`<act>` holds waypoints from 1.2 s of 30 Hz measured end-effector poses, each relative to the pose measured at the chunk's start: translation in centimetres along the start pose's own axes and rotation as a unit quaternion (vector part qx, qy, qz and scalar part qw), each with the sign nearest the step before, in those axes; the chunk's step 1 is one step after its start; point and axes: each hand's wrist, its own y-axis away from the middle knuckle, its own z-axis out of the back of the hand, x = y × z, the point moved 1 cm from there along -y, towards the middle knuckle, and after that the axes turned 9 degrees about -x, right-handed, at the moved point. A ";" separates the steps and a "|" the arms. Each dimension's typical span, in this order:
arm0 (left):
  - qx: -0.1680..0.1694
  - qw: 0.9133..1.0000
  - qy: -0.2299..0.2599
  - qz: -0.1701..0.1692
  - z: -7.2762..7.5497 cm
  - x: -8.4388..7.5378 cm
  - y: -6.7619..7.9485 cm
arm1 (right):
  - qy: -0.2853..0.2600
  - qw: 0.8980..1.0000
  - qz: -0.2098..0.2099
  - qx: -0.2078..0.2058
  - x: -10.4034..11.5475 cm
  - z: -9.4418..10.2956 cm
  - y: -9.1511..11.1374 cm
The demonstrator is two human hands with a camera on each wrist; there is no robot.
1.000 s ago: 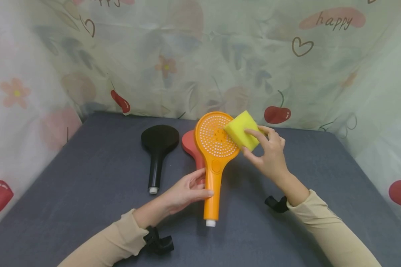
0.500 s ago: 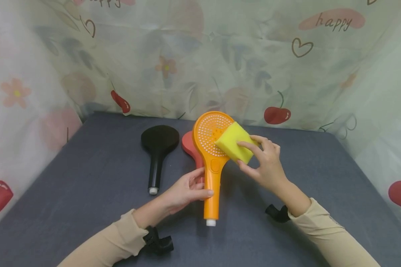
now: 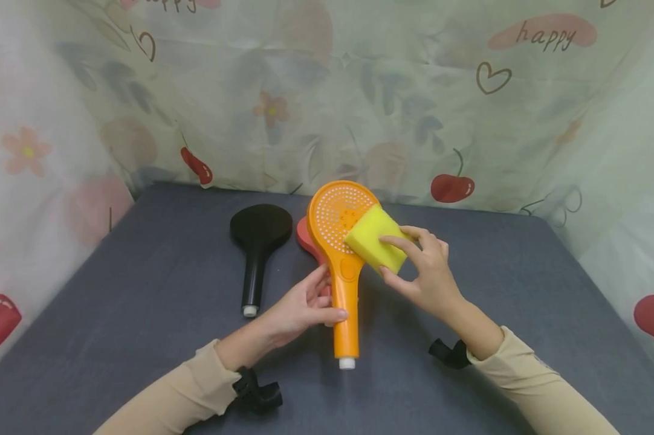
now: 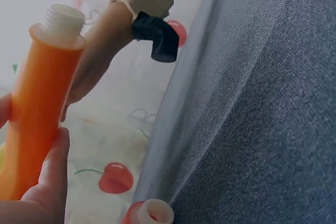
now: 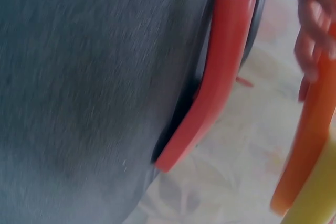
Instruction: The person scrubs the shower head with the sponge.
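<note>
My left hand grips the handle of an orange shower head, thumb across its front. The shower head stands nearly upright above the table, its face of white nozzles toward me. In the left wrist view the white threaded end of the handle shows. My right hand pinches a yellow sponge between thumb and fingers. The sponge lies over the lower right of the nozzle face and hides part of it. Behind the orange one is a red shower head, partly hidden in the head view.
A black shower head lies face down on the dark grey table, left of the red one. A patterned curtain hangs behind the table and along both sides. Black camera mounts sit at both wrists.
The right hand has moved the sponge down and left over the nozzle face, from its right edge to its lower right. The shower head has tilted slightly left at the top.
</note>
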 end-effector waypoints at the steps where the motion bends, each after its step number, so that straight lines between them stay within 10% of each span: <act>1: 0.001 1.000 0.000 0.000 0.1 0.0 0.0 | -0.007 1.000 0.002 0.002 0.2 -0.1 0.2; 12: 0.007 1.000 -0.011 0.008 0.2 -0.5 0.1 | -0.053 0.998 -0.013 0.015 1.3 0.1 1.3; 24: 0.010 1.000 -0.015 -0.015 0.5 -0.3 -0.4 | -0.040 0.996 0.077 0.015 1.9 -0.1 1.9; 36: -0.101 0.995 0.007 0.023 0.3 -1.4 -1.3 | -0.035 0.991 0.127 0.012 1.9 -0.2 1.9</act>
